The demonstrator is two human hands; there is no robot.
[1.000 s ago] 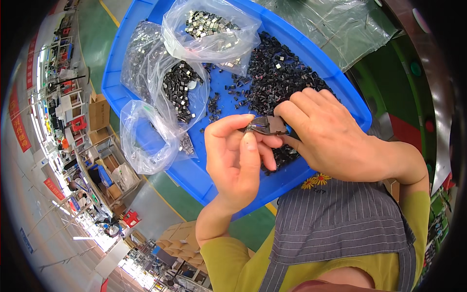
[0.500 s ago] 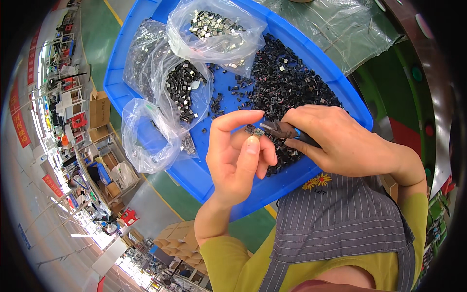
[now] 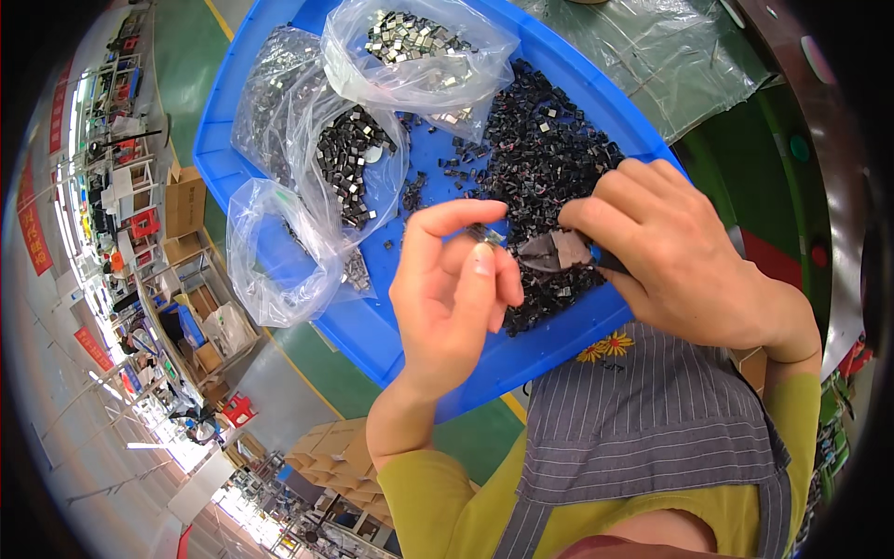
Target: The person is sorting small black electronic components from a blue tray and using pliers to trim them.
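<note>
My left hand [image 3: 447,303] pinches a small metal-and-dark component [image 3: 485,235] between thumb and fingers, with the index finger curled above it. In my right hand [image 3: 684,256] is a pair of pliers [image 3: 556,252], gripped by its dark and blue handles. The broad jaws point left at the component, a short gap apart from it. Both hands are over the near part of a blue tray [image 3: 372,340]. Beneath and beyond them lies a heap of small black parts [image 3: 549,158].
Clear plastic bags stand in the tray: one with silvery parts [image 3: 414,39], one with dark parts [image 3: 346,163], and an open bag [image 3: 284,256] overhanging the left rim. Plastic sheeting [image 3: 652,61] lies beyond the tray. Cardboard boxes [image 3: 331,461] are stacked on the left.
My right hand has drawn the pliers a little to the right, off the component, and the jaws have turned broadside. My left hand has barely shifted and keeps its pinch.
</note>
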